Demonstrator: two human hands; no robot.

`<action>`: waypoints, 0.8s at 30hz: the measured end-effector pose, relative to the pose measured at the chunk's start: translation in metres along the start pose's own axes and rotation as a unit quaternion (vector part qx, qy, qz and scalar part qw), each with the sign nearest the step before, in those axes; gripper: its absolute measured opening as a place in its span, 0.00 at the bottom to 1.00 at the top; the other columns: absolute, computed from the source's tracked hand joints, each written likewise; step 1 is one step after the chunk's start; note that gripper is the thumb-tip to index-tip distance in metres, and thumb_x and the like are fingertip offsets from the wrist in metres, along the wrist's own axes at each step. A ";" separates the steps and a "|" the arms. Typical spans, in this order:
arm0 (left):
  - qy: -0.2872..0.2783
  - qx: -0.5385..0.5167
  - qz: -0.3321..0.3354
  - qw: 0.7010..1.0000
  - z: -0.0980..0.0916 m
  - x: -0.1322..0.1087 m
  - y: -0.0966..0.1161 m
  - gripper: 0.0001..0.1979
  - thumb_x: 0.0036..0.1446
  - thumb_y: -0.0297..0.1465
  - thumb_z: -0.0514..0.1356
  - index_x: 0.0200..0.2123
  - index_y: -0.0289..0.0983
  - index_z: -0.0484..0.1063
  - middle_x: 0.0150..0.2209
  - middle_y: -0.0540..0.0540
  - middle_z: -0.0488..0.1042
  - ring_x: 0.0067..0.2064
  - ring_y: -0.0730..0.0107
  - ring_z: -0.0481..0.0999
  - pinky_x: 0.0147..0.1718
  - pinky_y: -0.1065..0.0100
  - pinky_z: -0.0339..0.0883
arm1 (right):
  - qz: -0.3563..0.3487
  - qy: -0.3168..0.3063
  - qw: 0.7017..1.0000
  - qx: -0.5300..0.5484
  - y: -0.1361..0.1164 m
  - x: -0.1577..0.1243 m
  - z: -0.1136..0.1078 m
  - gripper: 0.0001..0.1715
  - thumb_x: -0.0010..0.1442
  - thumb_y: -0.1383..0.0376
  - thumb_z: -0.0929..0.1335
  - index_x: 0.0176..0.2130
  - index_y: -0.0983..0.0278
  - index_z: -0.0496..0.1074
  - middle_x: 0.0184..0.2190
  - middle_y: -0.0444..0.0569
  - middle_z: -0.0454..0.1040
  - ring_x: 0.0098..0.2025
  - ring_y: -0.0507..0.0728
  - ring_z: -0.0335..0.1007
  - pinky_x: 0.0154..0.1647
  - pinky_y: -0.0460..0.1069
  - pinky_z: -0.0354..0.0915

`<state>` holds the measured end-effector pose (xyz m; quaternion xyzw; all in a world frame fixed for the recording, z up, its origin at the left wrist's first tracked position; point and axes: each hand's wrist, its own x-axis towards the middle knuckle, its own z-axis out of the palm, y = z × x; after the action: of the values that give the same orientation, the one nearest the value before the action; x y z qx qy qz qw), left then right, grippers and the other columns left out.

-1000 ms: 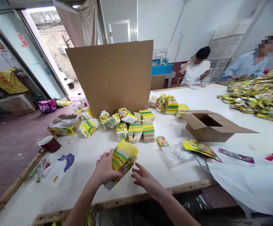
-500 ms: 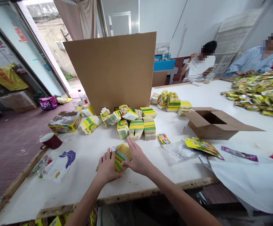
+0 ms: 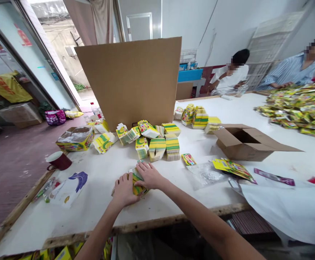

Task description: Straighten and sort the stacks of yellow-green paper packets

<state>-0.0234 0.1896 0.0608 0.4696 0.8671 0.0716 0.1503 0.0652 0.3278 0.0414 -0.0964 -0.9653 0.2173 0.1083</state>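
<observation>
A yellow and green stack of flat cartons [image 3: 136, 180] lies on the white table [image 3: 97, 202] near its front edge. My left hand [image 3: 124, 191] grips the stack from its near left side, fingers curled round it. My right hand [image 3: 148, 175] presses down flat on top of the same stack, fingers together and pointing left. Most of the stack is hidden under both hands. Just beyond, several more bundles of the same yellow-green cartons [image 3: 157, 146] stand on the table.
A tall brown cardboard sheet [image 3: 131, 79] stands behind the bundles. An open brown box [image 3: 244, 142] and flat yellow packets [image 3: 233, 168] lie to the right. A red mug [image 3: 57, 161] sits at left. Two other people sit at the far right beside a heap of packets [image 3: 298, 110].
The stack, held raised and bulging a second ago, has been laid down on the table. My right hand moved from beside it onto its top and slid left.
</observation>
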 end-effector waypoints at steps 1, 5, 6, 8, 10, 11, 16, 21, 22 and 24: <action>-0.003 -0.021 -0.004 1.000 -0.003 0.001 0.000 0.47 0.35 0.39 0.63 0.60 0.29 0.54 0.58 0.26 0.57 0.60 0.35 0.54 0.58 0.43 0.44 | 0.003 0.002 1.000 0.012 0.001 -0.001 -0.002 0.53 0.55 0.42 0.66 0.64 0.73 0.53 0.64 0.68 0.53 0.66 0.72 0.48 0.64 0.68 0.48; -0.066 -0.155 -0.025 0.985 -0.033 0.012 -0.010 0.49 0.29 0.36 0.63 0.59 0.30 0.54 0.57 0.26 0.60 0.61 0.31 0.54 0.57 0.39 0.46 | 0.022 0.044 0.997 0.063 0.006 -0.014 -0.021 0.52 0.54 0.47 0.69 0.65 0.71 0.50 0.64 0.69 0.54 0.66 0.69 0.50 0.62 0.63 0.55; -0.106 -0.205 -0.022 0.973 -0.042 0.014 -0.015 0.47 0.30 0.36 0.62 0.58 0.31 0.56 0.56 0.28 0.64 0.59 0.33 0.59 0.56 0.40 0.50 | 0.023 0.058 0.995 0.075 0.008 -0.020 -0.028 0.51 0.55 0.49 0.70 0.65 0.69 0.49 0.64 0.67 0.54 0.66 0.67 0.51 0.62 0.61 0.56; -0.202 -0.313 -0.003 0.928 -0.056 0.018 -0.026 0.40 0.32 0.39 0.60 0.53 0.33 0.63 0.50 0.33 0.72 0.52 0.40 0.70 0.51 0.46 0.62 | 0.020 0.085 0.992 0.096 0.012 -0.032 -0.043 0.47 0.57 0.51 0.69 0.66 0.66 0.48 0.63 0.63 0.56 0.65 0.64 0.53 0.62 0.59 0.56; -0.278 -0.406 0.014 0.870 -0.061 0.017 -0.037 0.35 0.34 0.40 0.57 0.49 0.33 0.68 0.44 0.37 0.76 0.46 0.46 0.76 0.47 0.51 0.67 | 0.013 0.101 0.989 0.110 0.016 -0.044 -0.056 0.48 0.58 0.50 0.68 0.66 0.64 0.46 0.63 0.62 0.57 0.65 0.62 0.54 0.62 0.59 0.56; -0.303 -0.441 0.016 0.845 -0.059 0.015 -0.041 0.33 0.33 0.41 0.56 0.46 0.32 0.70 0.42 0.37 0.77 0.45 0.47 0.76 0.46 0.51 0.68 | 0.011 0.105 0.987 0.118 0.017 -0.049 -0.060 0.52 0.56 0.49 0.69 0.67 0.65 0.44 0.64 0.63 0.55 0.65 0.63 0.53 0.63 0.59 0.56; -0.361 -0.540 0.007 0.760 -0.023 0.005 -0.051 0.33 0.33 0.45 0.53 0.39 0.28 0.75 0.37 0.33 0.78 0.48 0.42 0.75 0.51 0.47 0.65 | -0.052 0.083 0.995 -0.015 0.010 -0.072 -0.055 0.78 0.33 0.50 0.80 0.68 0.63 0.37 0.69 0.65 0.39 0.69 0.72 0.31 0.66 0.68 0.37; -0.364 -0.559 0.012 0.745 0.001 0.006 -0.047 0.35 0.34 0.47 0.53 0.42 0.29 0.76 0.38 0.34 0.79 0.50 0.41 0.74 0.54 0.46 0.62 | -0.201 0.005 0.965 -0.170 -0.006 -0.078 -0.037 0.63 0.49 0.64 0.76 0.68 0.57 0.37 0.68 0.61 0.44 0.69 0.69 0.38 0.66 0.67 0.34; -0.361 -0.554 0.013 0.750 0.004 0.007 -0.046 0.34 0.34 0.47 0.54 0.41 0.29 0.76 0.36 0.35 0.79 0.49 0.42 0.75 0.52 0.46 0.63 | -0.217 0.009 0.960 -0.179 -0.009 -0.077 -0.037 0.56 0.54 0.67 0.72 0.68 0.56 0.38 0.68 0.60 0.46 0.68 0.68 0.41 0.66 0.66 0.36; -0.337 -0.539 0.013 0.772 0.008 0.008 -0.045 0.31 0.35 0.46 0.55 0.39 0.31 0.77 0.33 0.36 0.79 0.44 0.42 0.77 0.47 0.46 0.68 | -0.247 0.015 0.951 -0.184 -0.015 -0.074 -0.041 0.48 0.57 0.70 0.67 0.67 0.54 0.40 0.67 0.59 0.48 0.67 0.67 0.46 0.65 0.65 0.39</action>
<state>-0.0609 0.1716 0.0397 0.3171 0.5735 0.3664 0.6605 0.1439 0.3139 0.0714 0.1234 -0.9804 0.0011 0.1534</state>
